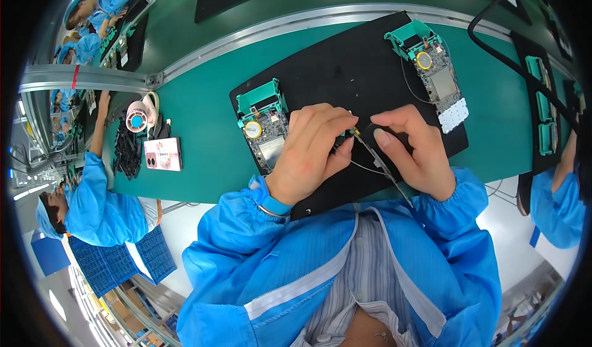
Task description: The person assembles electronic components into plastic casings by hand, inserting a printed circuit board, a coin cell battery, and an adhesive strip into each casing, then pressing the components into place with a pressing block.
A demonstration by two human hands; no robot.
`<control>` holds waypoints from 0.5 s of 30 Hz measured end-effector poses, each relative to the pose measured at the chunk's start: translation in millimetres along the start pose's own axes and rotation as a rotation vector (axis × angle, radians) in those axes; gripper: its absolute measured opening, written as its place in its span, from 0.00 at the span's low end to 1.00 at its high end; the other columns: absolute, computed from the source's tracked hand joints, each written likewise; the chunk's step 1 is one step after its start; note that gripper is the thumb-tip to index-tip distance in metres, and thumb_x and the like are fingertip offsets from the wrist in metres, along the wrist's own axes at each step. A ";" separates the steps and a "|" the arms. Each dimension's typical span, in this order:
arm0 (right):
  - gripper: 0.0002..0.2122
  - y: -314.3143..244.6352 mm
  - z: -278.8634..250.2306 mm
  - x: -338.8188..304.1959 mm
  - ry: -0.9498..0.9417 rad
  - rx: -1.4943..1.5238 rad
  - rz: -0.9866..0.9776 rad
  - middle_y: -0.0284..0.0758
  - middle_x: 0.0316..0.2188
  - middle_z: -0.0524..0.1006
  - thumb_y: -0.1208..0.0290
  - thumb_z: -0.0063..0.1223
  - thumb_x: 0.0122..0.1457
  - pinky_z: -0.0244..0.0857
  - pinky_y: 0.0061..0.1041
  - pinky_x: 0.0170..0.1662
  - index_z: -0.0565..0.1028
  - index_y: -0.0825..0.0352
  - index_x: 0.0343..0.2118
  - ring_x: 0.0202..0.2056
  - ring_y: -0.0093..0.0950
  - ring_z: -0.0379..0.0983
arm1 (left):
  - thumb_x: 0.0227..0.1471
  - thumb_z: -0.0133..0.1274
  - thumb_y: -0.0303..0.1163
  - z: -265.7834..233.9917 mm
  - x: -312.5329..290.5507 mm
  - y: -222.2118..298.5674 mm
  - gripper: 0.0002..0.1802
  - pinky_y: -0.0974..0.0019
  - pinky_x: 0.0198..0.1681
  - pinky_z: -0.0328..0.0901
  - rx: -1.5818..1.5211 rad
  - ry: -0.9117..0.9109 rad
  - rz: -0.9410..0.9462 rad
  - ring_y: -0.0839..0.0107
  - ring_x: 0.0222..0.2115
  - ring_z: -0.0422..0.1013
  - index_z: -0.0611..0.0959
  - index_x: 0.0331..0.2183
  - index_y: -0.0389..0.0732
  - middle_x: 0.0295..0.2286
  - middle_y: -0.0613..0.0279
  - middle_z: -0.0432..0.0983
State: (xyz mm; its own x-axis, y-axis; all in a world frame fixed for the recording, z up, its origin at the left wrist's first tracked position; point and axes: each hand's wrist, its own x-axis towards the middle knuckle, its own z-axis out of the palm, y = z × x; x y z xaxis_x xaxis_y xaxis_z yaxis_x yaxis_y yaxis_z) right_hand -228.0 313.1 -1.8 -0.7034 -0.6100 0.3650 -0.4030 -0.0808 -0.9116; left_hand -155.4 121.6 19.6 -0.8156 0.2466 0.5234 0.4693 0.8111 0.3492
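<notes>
My left hand (pixel 313 149) grips a circuit board (pixel 383 167) between thumb and fingers. The board is tilted nearly edge-on, its lower end slanting toward my body, and a thin grey cable hangs beside it. Close to the board's right side is my right hand (pixel 419 152), its thumb and index finger apart with nothing visible between them; its other fingers are partly hidden. Another circuit board (pixel 271 151) with a green plastic holder (pixel 262 97) and a round yellow-rimmed part lies left of my left hand, partly covered by it. All are over a black mat (pixel 333 69).
A similar board (pixel 444 85) with a green holder lies at the mat's right. On the green table (pixel 197 131) at left are a phone (pixel 163 154), a small fan (pixel 140 115) and black parts (pixel 127 149). A black cable (pixel 524 69) hangs at right. Co-workers in blue sit both sides.
</notes>
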 end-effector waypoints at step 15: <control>0.10 6.0 13.7 -21.8 0.286 -0.063 0.084 0.38 0.29 0.76 0.81 0.58 0.51 0.67 0.22 0.33 0.74 0.69 0.37 0.31 0.28 0.75 | 0.36 0.58 0.20 -4.7 -3.3 5.9 0.22 0.55 0.45 0.60 0.093 -0.191 -0.003 0.54 0.44 0.65 0.78 0.39 0.43 0.42 0.55 0.67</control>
State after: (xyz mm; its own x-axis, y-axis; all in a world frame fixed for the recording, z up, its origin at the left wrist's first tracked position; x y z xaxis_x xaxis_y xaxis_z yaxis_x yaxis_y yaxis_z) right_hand -207.1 315.1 -17.7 -0.8686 -0.3647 0.3355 -0.3657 0.0147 -0.9306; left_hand -148.4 123.1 23.5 -0.8707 0.3328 0.3621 0.4405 0.8552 0.2732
